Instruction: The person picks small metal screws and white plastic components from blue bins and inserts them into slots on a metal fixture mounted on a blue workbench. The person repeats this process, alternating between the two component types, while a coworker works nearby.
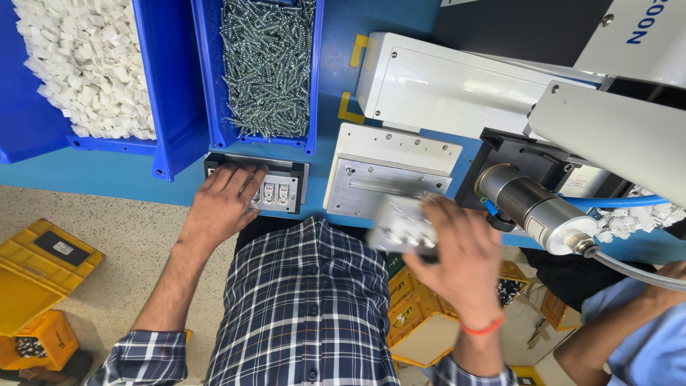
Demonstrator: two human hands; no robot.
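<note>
Two hands at the blue desk (143, 182), front edge.

Left hand (223, 204) lies flat on a black fixture tray (296, 187), fingers (246, 179) spread, gripping nothing. Right hand (461, 254) has fingers closed around a pale socket part (400, 225), blurred, just before a metal jig plate (379, 187). Screw bin (268, 68) behind.
</note>
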